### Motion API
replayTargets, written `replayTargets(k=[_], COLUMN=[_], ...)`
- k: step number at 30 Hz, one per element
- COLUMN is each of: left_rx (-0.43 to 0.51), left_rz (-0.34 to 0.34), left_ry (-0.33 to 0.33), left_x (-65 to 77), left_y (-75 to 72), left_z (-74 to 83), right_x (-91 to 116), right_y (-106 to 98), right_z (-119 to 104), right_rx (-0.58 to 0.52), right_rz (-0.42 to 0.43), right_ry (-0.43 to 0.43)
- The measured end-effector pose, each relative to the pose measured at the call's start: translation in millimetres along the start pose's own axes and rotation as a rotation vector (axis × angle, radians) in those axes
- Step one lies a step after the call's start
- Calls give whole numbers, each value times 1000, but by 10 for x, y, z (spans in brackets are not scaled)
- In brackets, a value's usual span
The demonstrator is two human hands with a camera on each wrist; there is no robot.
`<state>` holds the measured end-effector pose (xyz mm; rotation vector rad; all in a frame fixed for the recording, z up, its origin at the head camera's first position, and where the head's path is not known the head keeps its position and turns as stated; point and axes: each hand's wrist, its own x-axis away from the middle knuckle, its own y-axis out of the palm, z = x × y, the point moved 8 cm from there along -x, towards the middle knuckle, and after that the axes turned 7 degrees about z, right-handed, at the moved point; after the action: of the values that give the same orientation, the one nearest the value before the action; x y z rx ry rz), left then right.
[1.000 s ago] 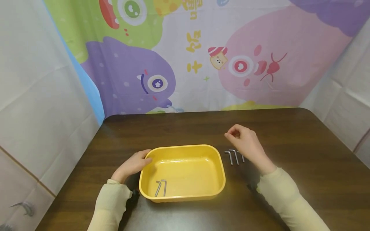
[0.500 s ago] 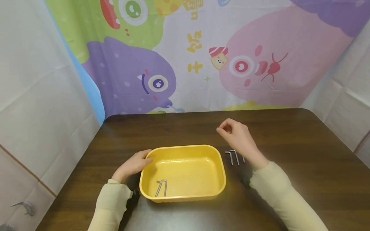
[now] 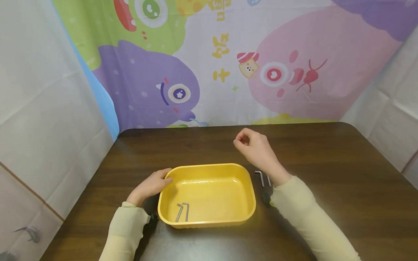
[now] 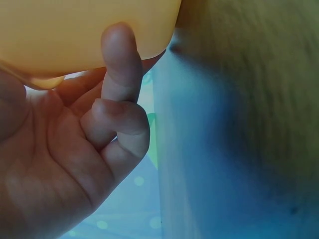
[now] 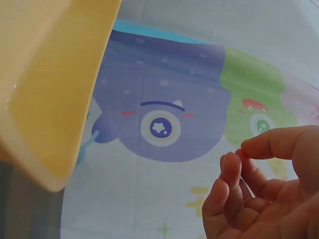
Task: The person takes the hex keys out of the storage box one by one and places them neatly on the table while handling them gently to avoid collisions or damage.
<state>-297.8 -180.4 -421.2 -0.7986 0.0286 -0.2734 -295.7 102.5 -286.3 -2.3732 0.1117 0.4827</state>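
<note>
My left hand (image 3: pixel 150 186) grips the left rim of a yellow rectangular tray (image 3: pixel 212 195), its thumb over the edge; in the left wrist view a fingertip (image 4: pixel 118 45) presses the outer wall. Two grey L-shaped hex keys (image 3: pixel 187 212) lie inside the tray at the near left. To the tray's right, more hex keys (image 3: pixel 261 178) lie on the table, partly covered by my right forearm. My right hand (image 3: pixel 256 150) is raised behind the tray's right corner. Its thumb and index fingertips meet, with nothing showing between them in the right wrist view.
The dark wood table (image 3: pixel 343 174) has rounded far corners. Behind it hangs a curtain (image 3: pixel 225 101) printed with cartoon monsters. Pale panels (image 3: pixel 58 108) stand on both sides. A dark wrist device (image 3: pixel 267 198) hangs under my right sleeve.
My right hand has moved left and away from me, its fingertips staying together. Its forearm now covers more of the hex keys on the table. The left hand and tray have stayed put.
</note>
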Motion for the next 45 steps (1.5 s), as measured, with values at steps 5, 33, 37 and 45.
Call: replayTargets(k=[5,33,37,45], left_rx=[4,-3,1,28], left_rz=[6,3,3,1], left_ry=[2,8,12,9], left_x=[5,10,14,10], left_y=[-5,-3,-3,-13], left_z=[5,32,35,23], right_x=[-47,42,150,297], right_y=[46,956,1158,1462], right_z=[-52,-378,-429,-512], right_rx=[-6,92,189,320], right_rz=[-5,-329,-401,-539], right_ry=[1,-175,-253,-297])
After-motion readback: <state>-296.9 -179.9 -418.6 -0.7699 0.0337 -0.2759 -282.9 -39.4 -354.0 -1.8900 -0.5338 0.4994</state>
